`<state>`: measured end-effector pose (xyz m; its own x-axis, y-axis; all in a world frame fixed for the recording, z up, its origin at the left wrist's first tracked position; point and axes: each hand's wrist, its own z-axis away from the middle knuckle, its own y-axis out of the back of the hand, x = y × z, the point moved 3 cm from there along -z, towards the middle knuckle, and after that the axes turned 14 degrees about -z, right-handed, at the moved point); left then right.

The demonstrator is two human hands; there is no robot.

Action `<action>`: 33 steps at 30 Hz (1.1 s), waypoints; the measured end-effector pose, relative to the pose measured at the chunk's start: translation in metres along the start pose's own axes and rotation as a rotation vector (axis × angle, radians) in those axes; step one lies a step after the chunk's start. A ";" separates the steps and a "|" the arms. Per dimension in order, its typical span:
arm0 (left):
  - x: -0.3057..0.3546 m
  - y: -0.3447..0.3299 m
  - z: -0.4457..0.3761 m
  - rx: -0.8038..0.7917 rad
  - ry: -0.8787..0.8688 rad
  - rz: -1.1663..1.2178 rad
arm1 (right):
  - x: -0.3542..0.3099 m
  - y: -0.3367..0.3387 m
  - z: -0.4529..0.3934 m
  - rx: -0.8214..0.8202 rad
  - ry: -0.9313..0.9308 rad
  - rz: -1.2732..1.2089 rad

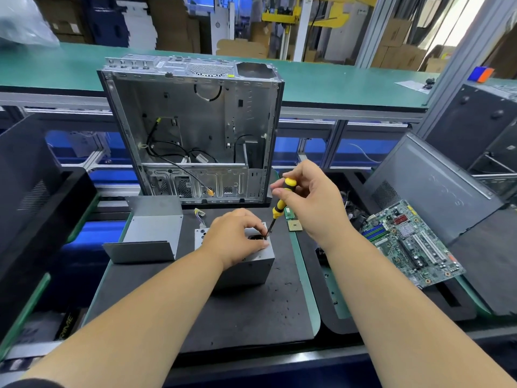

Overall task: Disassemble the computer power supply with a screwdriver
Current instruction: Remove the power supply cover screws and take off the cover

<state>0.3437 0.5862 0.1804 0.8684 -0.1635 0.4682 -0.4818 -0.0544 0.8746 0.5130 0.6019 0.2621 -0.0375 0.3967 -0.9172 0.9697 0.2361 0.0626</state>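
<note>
With my left hand [237,236] clamped over the power supply [246,264] at the centre of the black mat [251,312], my right hand [310,203] pinches the screwdriver [279,204], which I should keep square in the top-corner screw and press down while turning.

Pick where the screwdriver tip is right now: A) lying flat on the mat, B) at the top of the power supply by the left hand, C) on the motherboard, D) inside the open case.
B: the right hand holds the screwdriver tilted, tip down at the top of the power supply, beside the left hand gripping it.
</note>
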 end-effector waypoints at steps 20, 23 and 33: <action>-0.004 -0.002 -0.003 0.018 0.007 0.046 | -0.002 -0.015 -0.007 -0.023 0.073 0.152; -0.003 -0.001 -0.004 0.014 0.008 0.033 | -0.004 -0.017 -0.007 0.032 0.113 0.215; -0.004 -0.002 -0.006 -0.002 0.009 0.034 | 0.002 -0.008 -0.015 -0.067 -0.056 0.024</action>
<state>0.3419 0.5927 0.1779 0.8523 -0.1568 0.4990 -0.5110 -0.0467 0.8583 0.5012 0.6137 0.2659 0.0008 0.3533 -0.9355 0.9518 0.2868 0.1091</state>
